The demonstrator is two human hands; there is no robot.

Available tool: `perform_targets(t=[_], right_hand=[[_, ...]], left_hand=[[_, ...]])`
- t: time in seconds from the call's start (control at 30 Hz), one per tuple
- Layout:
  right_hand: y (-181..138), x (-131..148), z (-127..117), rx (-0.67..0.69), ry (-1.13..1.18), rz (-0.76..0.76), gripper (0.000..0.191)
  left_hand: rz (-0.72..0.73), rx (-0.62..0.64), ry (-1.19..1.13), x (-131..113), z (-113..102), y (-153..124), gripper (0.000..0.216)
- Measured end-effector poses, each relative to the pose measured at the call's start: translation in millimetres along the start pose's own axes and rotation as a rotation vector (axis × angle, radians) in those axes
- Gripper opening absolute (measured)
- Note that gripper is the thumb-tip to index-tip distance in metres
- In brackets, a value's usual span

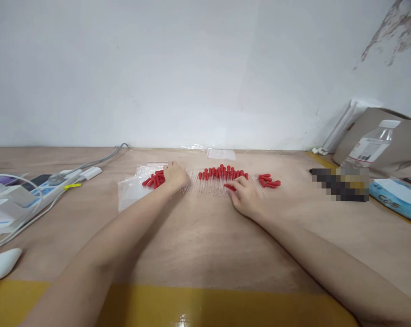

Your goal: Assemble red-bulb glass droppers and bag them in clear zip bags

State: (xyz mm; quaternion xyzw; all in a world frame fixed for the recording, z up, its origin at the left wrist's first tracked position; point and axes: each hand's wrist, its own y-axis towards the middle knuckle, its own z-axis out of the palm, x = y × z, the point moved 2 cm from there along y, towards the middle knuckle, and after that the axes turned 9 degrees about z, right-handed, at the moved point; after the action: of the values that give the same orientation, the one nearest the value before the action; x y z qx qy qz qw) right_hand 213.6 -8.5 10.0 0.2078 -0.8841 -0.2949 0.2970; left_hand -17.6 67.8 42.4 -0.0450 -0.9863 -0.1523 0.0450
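Several clear droppers with red rubber bulbs (219, 175) lie in a row on the wooden table (198, 240), with smaller heaps at the left (154, 180) and right (269, 181). My left hand (175, 176) rests curled on the left heap, over a clear plastic bag (132, 190). My right hand (243, 195) pinches one red-bulbed dropper (229, 186) at the front of the row.
A power strip with plugs and grey cables (56, 184) lies at the left, a white mouse (1, 264) at the near left. A water bottle (369, 147), cardboard (403, 136) and a blue packet (396, 197) stand at the right. A small clear bag (221, 154) lies by the wall.
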Motion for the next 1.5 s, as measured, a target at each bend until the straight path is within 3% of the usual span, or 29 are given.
perform_targets(t=[0.17, 0.3, 0.37, 0.47, 0.57, 0.83, 1.13, 1.5], right_hand=[[-10.1, 9.4, 7.9, -0.031, 0.048, -0.046, 0.015], [-9.8, 7.9, 6.9, -0.015, 0.103, -0.049, 0.015], [-10.1, 7.8, 8.3, 0.021, 0.111, -0.06, 0.014], [-10.8, 6.2, 10.4, 0.005, 0.106, -0.044, 0.016], [-11.4, 4.3, 11.2, -0.019, 0.089, -0.05, 0.02], [-9.7, 9.0, 3.5, 0.011, 0.22, -0.084, 0.018], [-10.7, 9.7, 7.4, 0.108, 0.219, -0.111, 0.02], [-11.2, 11.1, 9.0, 0.132, 0.237, -0.17, 0.016]], left_hand=[[-0.049, 0.066, -0.064, -1.1, -4.7, 10.3, 0.028], [0.095, 0.011, -0.147, -5.6, -15.9, -3.5, 0.023], [0.242, -0.067, -0.239, -9.3, -18.8, -20.7, 0.022], [0.558, -0.332, -0.513, -14.9, -17.8, -54.2, 0.017], [0.709, -0.491, -0.677, -18.5, -9.6, -81.5, 0.02], [0.767, -0.374, -0.758, -28.0, -2.0, -90.0, 0.019], [0.827, -0.334, -0.742, -31.7, 0.8, -90.7, 0.02], [0.869, -0.29, -0.76, -32.3, 2.8, -89.6, 0.025]])
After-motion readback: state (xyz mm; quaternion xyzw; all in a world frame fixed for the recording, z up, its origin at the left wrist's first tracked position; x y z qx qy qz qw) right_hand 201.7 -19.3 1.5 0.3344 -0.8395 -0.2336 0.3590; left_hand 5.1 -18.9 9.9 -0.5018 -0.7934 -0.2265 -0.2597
